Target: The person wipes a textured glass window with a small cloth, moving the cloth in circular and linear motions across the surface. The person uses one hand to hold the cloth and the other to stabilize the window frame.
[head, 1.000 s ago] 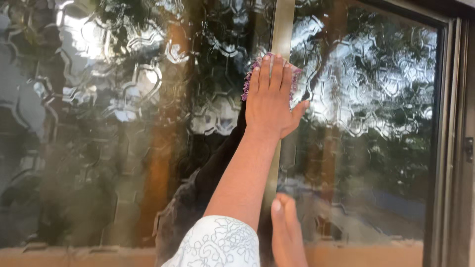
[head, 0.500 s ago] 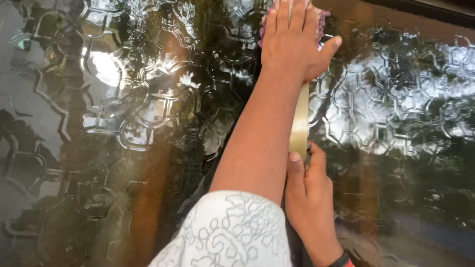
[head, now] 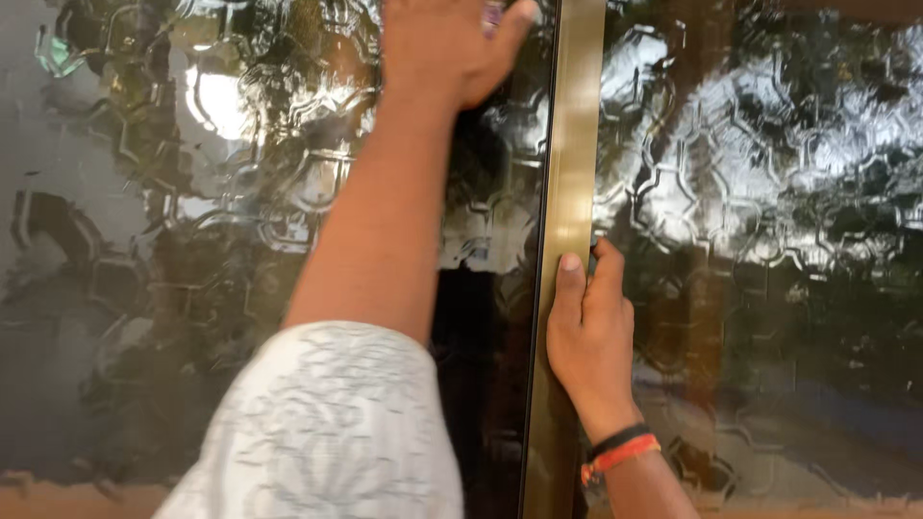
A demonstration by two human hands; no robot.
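Up at the top edge, the left hand is pressed flat against the patterned glass pane, and a scrap of purple cloth peeks out beside the thumb; the fingers themselves run out of view above, so whether they are spread or together cannot be told. The cloth sits trapped between that palm and the glass, just left of the brass-coloured frame bar. Lower down, the right hand grips that vertical bar, fingers pressed together and curled round its right edge, thumb lying straight up along its face. Around that wrist sit a black and an orange band. A white embroidered sleeve covers the left upper arm, below and left of the raised hand. To the right of the gripping fingers, the second glass pane shows wavy reflections.
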